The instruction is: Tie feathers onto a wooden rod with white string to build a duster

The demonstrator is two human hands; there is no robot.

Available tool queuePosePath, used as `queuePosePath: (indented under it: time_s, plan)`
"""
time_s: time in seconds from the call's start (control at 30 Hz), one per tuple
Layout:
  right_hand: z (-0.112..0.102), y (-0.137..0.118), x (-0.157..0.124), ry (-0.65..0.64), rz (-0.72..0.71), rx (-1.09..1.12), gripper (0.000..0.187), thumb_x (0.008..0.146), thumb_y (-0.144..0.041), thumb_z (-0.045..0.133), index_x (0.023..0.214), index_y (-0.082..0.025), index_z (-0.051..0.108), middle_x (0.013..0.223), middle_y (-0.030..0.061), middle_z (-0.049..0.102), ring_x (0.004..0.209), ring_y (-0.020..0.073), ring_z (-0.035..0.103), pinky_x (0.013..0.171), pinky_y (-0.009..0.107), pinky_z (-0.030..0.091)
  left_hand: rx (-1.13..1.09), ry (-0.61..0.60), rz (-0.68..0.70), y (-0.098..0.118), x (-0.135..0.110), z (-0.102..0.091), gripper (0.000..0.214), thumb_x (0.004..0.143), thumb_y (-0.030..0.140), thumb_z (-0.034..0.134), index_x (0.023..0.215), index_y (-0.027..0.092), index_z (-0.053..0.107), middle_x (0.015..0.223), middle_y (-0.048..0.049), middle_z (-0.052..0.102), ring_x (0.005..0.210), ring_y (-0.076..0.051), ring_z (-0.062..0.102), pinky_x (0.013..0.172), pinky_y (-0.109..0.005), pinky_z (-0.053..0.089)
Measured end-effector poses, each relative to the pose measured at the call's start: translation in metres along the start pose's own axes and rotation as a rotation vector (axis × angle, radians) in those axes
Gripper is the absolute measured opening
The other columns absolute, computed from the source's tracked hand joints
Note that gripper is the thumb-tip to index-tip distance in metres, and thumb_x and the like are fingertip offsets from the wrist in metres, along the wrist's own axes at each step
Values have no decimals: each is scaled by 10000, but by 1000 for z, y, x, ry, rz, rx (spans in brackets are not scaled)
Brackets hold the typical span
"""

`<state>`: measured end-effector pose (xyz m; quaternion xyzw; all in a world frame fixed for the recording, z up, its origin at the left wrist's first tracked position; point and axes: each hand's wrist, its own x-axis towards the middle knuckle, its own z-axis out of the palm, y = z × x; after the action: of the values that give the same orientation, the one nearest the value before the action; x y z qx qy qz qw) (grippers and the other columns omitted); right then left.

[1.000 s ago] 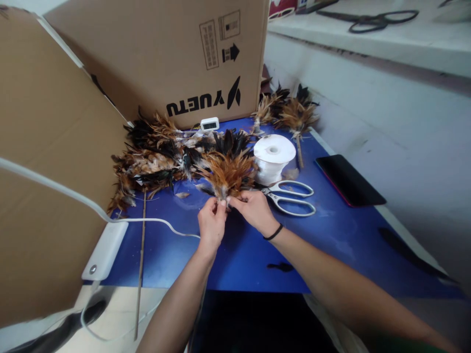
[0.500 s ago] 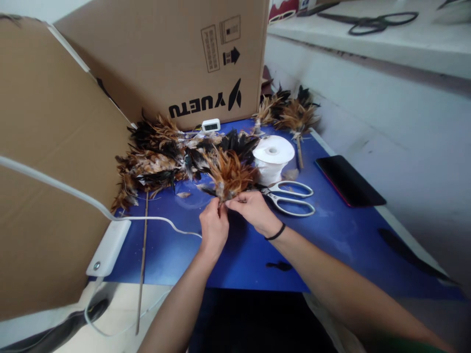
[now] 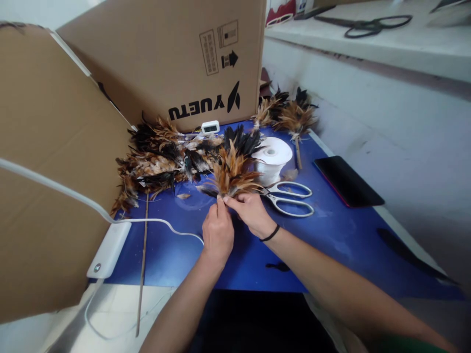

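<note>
A bunch of brown and black feathers (image 3: 233, 171) fans upward above the blue table, pinched at its base by both hands. My left hand (image 3: 218, 230) is closed on the base, thumb and forefinger at the top. From the right, my right hand (image 3: 252, 212) is closed on the same base, its thumb meeting the left fingertips; a black band circles that wrist. The fingers hide the bunch's lower end. Scissors with white handles (image 3: 292, 198) lie just right of my right hand. Behind them stands a spool of white ribbon (image 3: 273, 152).
Piled feathers (image 3: 158, 162) lie at the back left, with a thin stick (image 3: 144, 255) jutting over the front edge. Cardboard boxes (image 3: 147, 59) wall the left and back. A phone (image 3: 348, 180), a feather duster (image 3: 297, 117) and a white power strip (image 3: 109, 250) rest on the table (image 3: 253, 264).
The feather bunch has turned more upright and its feathers spread wider. My left hand has rolled and shifted slightly right; the right hand stays at the base.
</note>
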<state>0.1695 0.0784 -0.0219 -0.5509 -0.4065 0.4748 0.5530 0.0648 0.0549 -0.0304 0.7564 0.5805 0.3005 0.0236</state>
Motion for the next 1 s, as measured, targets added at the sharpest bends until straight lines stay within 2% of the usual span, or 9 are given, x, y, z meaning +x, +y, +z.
queuePosePath:
  time_s: [0.13,0.23,0.33,0.43,0.6,0.73,0.87,1.0]
  plan:
    - [1,2,-1,66,-17,-21,344,650,-372,663,447,-160,484,444,-45,400,454,70,316,451,235,267,-293,2,-64,1,8,-11,335,895,262,399,1111,166,636,879,-104,643,812,-179,596,779,-306,467]
    - [2,5,-1,93,-43,-7,365,664,-380,655,442,-172,452,422,-49,386,431,69,310,432,233,257,-556,-40,-228,-1,15,-15,293,855,328,483,1025,181,671,828,-73,640,687,-150,598,634,-279,506]
    - [4,7,-2,110,-65,4,369,667,-393,653,451,-172,452,421,-48,392,428,70,320,424,230,254,-802,-133,-435,-5,24,-17,293,772,352,591,977,152,651,827,-63,633,609,-143,610,459,-242,484]
    - [5,8,-2,119,-65,20,375,660,-402,653,450,-171,445,424,-52,389,423,67,315,420,229,248,-933,-226,-500,-9,34,-18,305,695,346,665,893,120,614,734,-34,603,516,-120,576,349,-193,390]
    - [5,9,-1,130,-73,50,362,654,-402,658,462,-167,460,435,-56,392,432,65,310,430,229,252,-1022,-445,-496,-13,45,-22,332,698,373,661,841,78,611,523,24,489,403,-43,400,342,-155,270]
    - [4,9,0,133,-81,73,351,659,-403,658,477,-156,487,453,-50,407,457,67,310,450,227,259,-1108,-586,-513,-12,50,-22,351,681,424,674,741,90,581,511,36,440,419,-29,346,356,-154,204]
    - [3,10,2,103,-95,71,350,679,-405,640,490,-153,487,462,-47,409,470,70,320,462,225,271,-1095,-586,-479,-13,50,-19,355,731,430,620,867,103,595,524,23,488,427,-51,379,369,-169,208]
    - [0,8,4,23,-127,36,318,700,-385,618,512,-146,525,489,-34,451,493,81,364,492,228,306,-797,-483,-337,-18,46,-16,323,823,421,487,856,128,620,420,41,469,363,-62,349,401,-192,254]
